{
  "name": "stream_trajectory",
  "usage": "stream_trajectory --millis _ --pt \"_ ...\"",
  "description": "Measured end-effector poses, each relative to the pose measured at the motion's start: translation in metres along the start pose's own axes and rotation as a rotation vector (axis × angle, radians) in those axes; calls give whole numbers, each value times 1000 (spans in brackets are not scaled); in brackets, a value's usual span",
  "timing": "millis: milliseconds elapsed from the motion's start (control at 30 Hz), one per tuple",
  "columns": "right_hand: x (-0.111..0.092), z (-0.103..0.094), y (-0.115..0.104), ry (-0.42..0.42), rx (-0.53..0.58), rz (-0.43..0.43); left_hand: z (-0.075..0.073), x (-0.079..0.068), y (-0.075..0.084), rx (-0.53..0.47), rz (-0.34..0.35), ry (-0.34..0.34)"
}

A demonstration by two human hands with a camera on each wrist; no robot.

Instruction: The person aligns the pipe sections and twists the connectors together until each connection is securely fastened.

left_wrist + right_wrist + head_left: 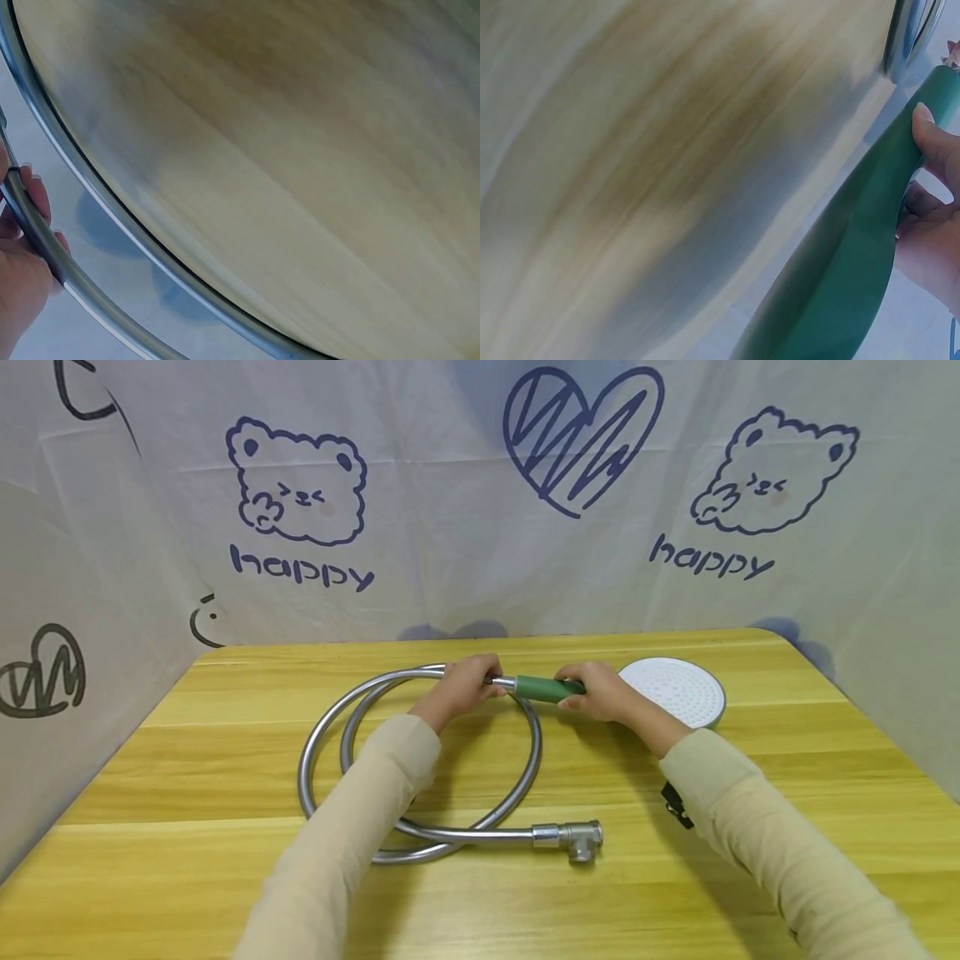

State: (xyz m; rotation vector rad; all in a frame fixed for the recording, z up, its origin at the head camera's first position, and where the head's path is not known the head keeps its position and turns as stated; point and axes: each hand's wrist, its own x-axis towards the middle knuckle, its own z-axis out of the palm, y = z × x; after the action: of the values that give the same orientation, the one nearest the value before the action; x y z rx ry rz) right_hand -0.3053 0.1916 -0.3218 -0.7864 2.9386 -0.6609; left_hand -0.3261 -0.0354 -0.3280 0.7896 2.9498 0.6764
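Observation:
My right hand (600,692) grips the green handle of a shower head (542,688), whose round white spray face (675,689) shows beyond the wrist. In the right wrist view the thumb lies along the green handle (855,217). My left hand (467,683) holds the end of a silver shower hose (306,768), its metal fitting (504,682) right at the handle's end. The left wrist view shows the fingers curled round the hose (56,255). The rest of the hose lies coiled on the table, ending in a metal tee connector (581,837).
A wooden table (187,860) carries everything. White cloth (435,527) with drawn bears and hearts hangs behind it and at the sides. A small black object (677,806) shows beside my right sleeve.

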Motion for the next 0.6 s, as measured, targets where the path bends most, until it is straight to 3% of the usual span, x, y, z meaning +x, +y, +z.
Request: stream_trajectory --millis 433,600 --pt "1 4 4 20 -9 -32 -2 2 -4 34 37 -58" --pt "1 4 4 20 -5 -28 -2 2 -3 39 19 -52"
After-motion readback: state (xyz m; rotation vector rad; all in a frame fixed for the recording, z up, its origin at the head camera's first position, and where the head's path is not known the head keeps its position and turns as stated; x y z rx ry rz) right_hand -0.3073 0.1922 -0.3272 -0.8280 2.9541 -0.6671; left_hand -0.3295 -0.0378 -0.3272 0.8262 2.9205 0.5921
